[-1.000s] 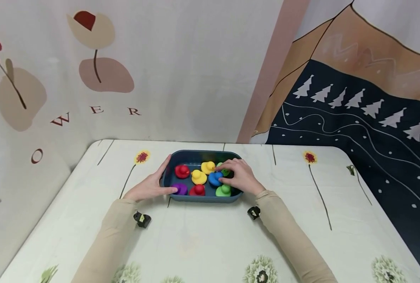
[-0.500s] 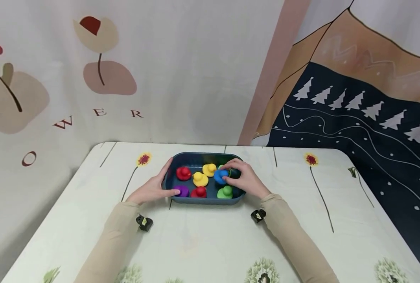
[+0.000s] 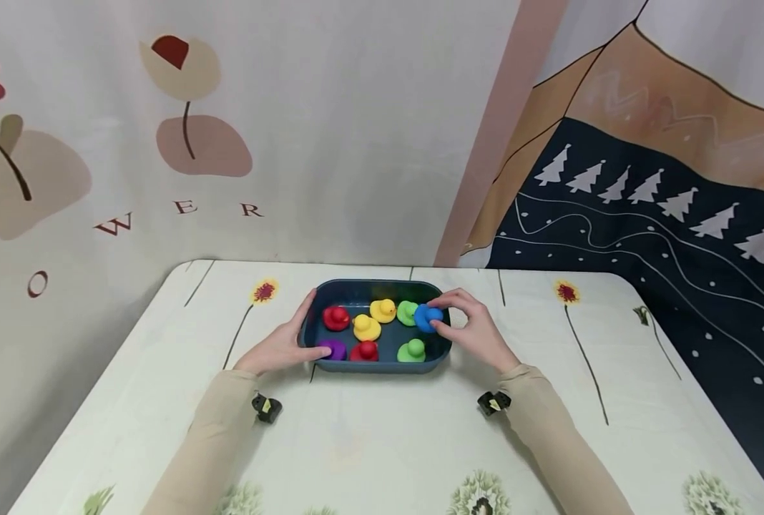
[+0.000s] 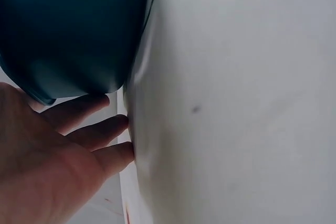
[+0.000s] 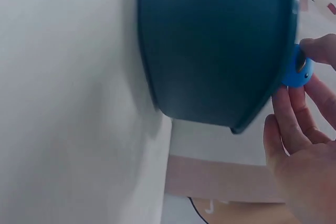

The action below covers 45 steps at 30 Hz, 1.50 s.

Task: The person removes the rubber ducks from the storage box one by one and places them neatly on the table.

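A dark blue oblong tray (image 3: 382, 367) holds several rubber ducks. My left hand (image 3: 277, 348) grips the tray's left end, thumb over the rim at the purple duck (image 3: 335, 348). In the left wrist view the other fingers (image 4: 100, 132) spread beside the tray's outer wall. My right hand (image 3: 475, 330) pinches a blue rubber duck (image 3: 426, 317) between thumb and fingers at the tray's right rim. The right wrist view shows this blue duck (image 5: 297, 72) at rim height, its face partly covered by the thumb. A green duck (image 3: 407, 312) lies just left of it.
Also inside the tray are two red ducks, one at the back left (image 3: 335, 317) and one in front (image 3: 365, 351), two yellow ducks, and a green duck (image 3: 411, 350) at the front right. A flower-print cloth (image 3: 369, 443) covers the table; printed curtains hang behind.
The blue duck has moved from among the other ducks to the right rim, pinched by my right hand. The green duck behind it now shows more. My left hand stays on the tray.
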{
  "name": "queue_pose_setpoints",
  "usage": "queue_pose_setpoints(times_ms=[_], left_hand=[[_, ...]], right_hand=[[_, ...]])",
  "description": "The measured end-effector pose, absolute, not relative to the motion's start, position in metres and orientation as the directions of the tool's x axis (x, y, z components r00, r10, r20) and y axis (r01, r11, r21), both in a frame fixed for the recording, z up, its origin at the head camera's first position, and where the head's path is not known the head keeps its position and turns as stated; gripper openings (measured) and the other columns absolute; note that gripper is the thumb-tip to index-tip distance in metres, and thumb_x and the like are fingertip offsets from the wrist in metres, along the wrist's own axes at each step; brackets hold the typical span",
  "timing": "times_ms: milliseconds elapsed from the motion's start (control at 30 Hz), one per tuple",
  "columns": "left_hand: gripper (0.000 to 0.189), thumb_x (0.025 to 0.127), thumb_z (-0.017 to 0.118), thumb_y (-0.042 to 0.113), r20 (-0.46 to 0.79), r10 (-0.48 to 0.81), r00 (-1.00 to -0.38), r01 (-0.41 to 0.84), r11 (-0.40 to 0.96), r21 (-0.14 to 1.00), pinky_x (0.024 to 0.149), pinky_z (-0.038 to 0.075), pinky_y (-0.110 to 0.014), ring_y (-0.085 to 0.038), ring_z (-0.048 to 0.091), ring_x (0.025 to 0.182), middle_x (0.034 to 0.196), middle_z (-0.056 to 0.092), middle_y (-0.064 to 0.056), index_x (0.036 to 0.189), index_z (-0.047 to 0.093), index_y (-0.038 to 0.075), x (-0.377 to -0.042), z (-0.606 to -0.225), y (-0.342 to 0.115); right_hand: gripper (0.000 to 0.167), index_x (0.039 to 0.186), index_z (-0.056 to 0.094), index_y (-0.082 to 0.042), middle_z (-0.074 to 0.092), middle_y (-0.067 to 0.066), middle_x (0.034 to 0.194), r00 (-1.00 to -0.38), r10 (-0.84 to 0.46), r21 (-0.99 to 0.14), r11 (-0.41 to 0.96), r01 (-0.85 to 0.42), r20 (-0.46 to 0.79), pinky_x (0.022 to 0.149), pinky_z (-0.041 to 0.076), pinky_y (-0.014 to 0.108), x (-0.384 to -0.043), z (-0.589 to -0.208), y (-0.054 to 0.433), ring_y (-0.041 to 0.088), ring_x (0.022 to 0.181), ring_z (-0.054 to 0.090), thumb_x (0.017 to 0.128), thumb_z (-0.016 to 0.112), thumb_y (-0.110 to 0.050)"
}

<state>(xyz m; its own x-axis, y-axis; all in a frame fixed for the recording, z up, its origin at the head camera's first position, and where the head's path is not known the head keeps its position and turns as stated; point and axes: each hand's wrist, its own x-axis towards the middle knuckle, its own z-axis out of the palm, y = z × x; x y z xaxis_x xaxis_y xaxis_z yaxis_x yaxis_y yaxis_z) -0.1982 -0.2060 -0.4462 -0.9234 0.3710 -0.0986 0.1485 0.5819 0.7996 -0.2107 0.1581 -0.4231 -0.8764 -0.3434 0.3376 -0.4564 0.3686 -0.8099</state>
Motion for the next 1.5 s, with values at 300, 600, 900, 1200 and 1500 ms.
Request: queue_pose_setpoints(times_ms=[300, 600, 900, 1200, 1500], left_hand=[[0.108, 0.084, 0.075, 0.037, -0.105, 0.376, -0.921, 0.146, 0.581, 0.801, 0.104, 0.031, -0.061, -0.045, 0.035, 0.132, 0.156, 0.019, -0.022, 0.155, -0.007, 0.030, -0.198, -0.446, -0.205], [0.108, 0.084, 0.074, 0.039, -0.113, 0.358, -0.927, 0.136, 0.601, 0.787, 0.101, 0.033, -0.063, -0.046, 0.034, 0.132, 0.155, 0.021, -0.023, 0.156, -0.006, 0.030, -0.194, -0.446, -0.208], [0.109, 0.084, 0.075, 0.039, -0.094, 0.367, -0.925, 0.158, 0.600, 0.784, 0.099, 0.037, -0.060, -0.044, 0.039, 0.128, 0.153, 0.023, -0.026, 0.156, -0.006, 0.030, -0.195, -0.449, -0.208], [0.108, 0.084, 0.075, 0.039, -0.074, 0.373, -0.925, 0.173, 0.586, 0.792, 0.100, 0.036, -0.061, -0.044, 0.037, 0.130, 0.153, 0.024, -0.026, 0.156, -0.005, 0.029, -0.198, -0.446, -0.207], [0.109, 0.083, 0.076, 0.038, -0.109, 0.364, -0.925, 0.131, 0.576, 0.807, 0.102, 0.032, -0.062, -0.045, 0.033, 0.132, 0.155, 0.020, -0.024, 0.156, -0.006, 0.030, -0.195, -0.445, -0.206]], right_hand=[[0.026, 0.110, 0.066, 0.009, 0.058, 0.022, 0.112, -0.896, -0.270, -0.810, 0.391, -0.436, 0.352, 0.101, 0.036, 0.055, -0.181, -0.384, 0.167, 0.035, 0.109, 0.051, 0.085, 0.071, 0.004], [0.027, 0.110, 0.068, 0.005, 0.059, 0.020, 0.111, -0.895, -0.258, -0.792, 0.420, -0.443, 0.364, 0.098, 0.037, 0.055, -0.190, -0.399, 0.179, 0.034, 0.108, 0.052, 0.084, 0.073, 0.000], [0.027, 0.109, 0.070, -0.003, 0.060, 0.012, 0.109, -0.896, -0.212, -0.757, 0.480, -0.443, 0.390, 0.095, 0.039, 0.060, -0.203, -0.416, 0.206, 0.030, 0.106, 0.053, 0.083, 0.077, -0.006], [0.025, 0.107, 0.070, 0.000, 0.061, 0.014, 0.105, -0.922, -0.155, -0.764, 0.520, -0.382, 0.355, 0.094, 0.040, 0.058, -0.212, -0.422, 0.221, 0.030, 0.101, 0.055, 0.083, 0.075, -0.005], [0.025, 0.108, 0.067, 0.005, 0.059, 0.018, 0.106, -0.965, -0.146, -0.796, 0.545, -0.262, 0.218, 0.098, 0.041, 0.054, -0.214, -0.438, 0.225, 0.033, 0.100, 0.058, 0.085, 0.073, -0.004]])
